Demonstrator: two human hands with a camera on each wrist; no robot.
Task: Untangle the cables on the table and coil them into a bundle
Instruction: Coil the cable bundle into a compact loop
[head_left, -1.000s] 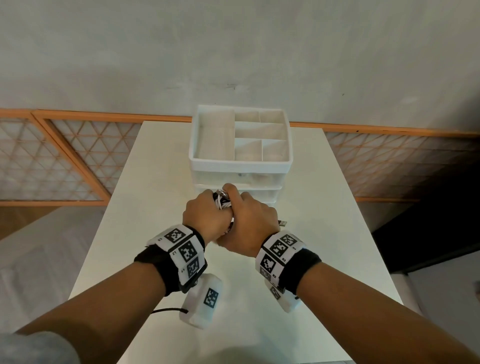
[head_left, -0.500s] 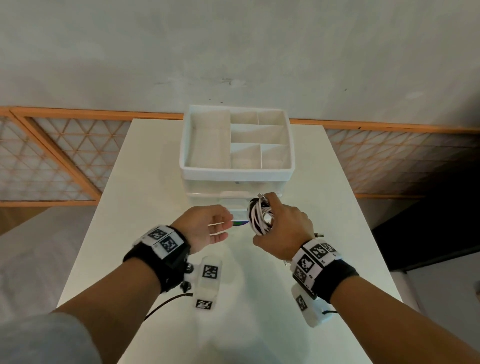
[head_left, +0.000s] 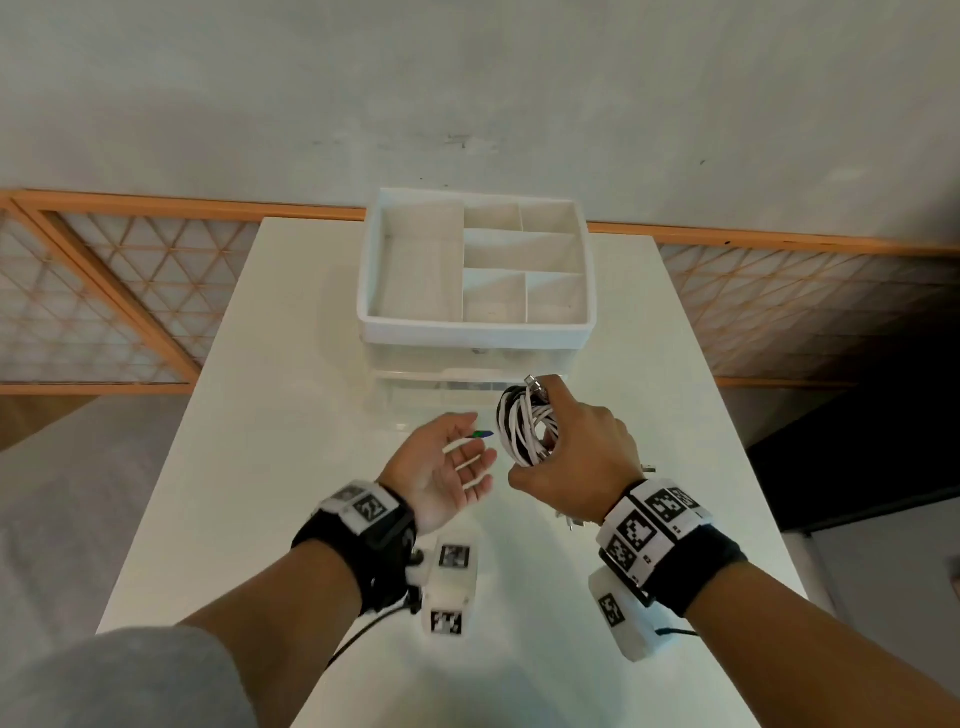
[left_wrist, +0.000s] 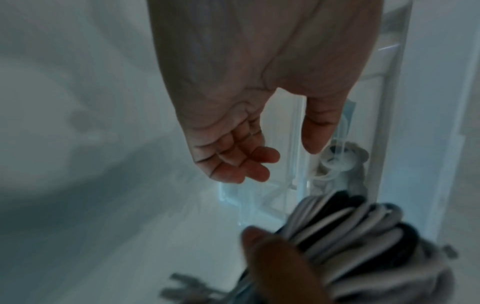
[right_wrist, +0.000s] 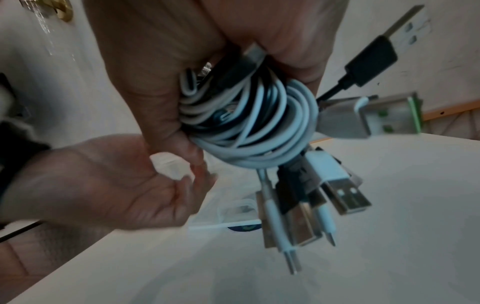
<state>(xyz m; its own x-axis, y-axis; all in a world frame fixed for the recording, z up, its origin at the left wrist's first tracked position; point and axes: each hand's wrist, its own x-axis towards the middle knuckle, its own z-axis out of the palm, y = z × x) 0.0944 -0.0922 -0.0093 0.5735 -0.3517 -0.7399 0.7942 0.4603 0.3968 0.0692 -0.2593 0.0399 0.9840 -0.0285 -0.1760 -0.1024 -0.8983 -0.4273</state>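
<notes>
A coiled bundle of white and black cables is held above the table in front of the organizer, gripped by my right hand. The right wrist view shows the coil wrapped by my fingers, with several USB plugs hanging out below. My left hand is just left of the bundle, palm up, fingers relaxed and apart from the cables. In the left wrist view my left hand holds nothing and the bundle shows at the lower right.
A white compartment organizer stands on the white table at the back middle, with a clear drawer below it. A small green-blue item lies by the drawer. The table's edges drop off left and right.
Both hands were clasped together on the bundle a second ago. My left hand has let go and turned palm up on the left; my right hand now holds the bundle alone, slightly further right.
</notes>
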